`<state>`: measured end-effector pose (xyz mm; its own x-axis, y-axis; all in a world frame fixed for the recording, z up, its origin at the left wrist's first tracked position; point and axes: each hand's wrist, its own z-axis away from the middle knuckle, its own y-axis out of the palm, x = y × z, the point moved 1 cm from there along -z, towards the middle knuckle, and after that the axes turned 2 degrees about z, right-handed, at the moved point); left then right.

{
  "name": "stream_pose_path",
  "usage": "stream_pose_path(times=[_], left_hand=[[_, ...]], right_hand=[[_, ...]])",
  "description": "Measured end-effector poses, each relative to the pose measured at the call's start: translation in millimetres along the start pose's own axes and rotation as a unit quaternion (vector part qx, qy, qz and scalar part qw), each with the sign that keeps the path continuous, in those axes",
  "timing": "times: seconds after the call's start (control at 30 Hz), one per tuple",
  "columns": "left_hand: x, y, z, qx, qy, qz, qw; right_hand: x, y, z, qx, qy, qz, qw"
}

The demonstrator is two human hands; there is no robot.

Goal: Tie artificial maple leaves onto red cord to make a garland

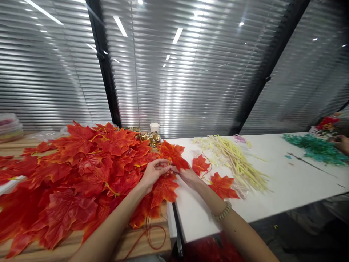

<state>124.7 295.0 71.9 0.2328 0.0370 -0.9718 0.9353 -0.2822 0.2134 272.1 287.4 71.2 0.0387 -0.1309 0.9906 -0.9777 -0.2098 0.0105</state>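
Note:
My left hand is closed in a pinch at the yellow stem of a red-orange artificial maple leaf. Close against it, my right hand has its fingers together at the same leaf's lower edge, and they are partly hidden behind it. Another maple leaf hangs just below my hands. To the right, two more leaves lie on the white table, joined to a thin red cord. A large heap of maple leaves spreads left of my left hand.
Yellow strips lie on the white table. Teal foliage is at far right beside another person's hand. A paper cup and gold packets stand behind the heap. Loose red cord lies on the wooden table.

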Motion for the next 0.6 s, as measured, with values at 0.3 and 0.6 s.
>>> stream_pose_path(times=[0.3,0.6], left_hand=[[2.2,-0.1,-0.6,0.004,0.005,0.010,1.000],[1.1,0.8,-0.2,0.004,0.002,0.022,1.000]], right_hand=[[-3.5,-0.9,-3.3,0.020,0.001,-0.023,1.000],[-1.4,0.2,-1.9,0.008,0.001,-0.021,1.000]])
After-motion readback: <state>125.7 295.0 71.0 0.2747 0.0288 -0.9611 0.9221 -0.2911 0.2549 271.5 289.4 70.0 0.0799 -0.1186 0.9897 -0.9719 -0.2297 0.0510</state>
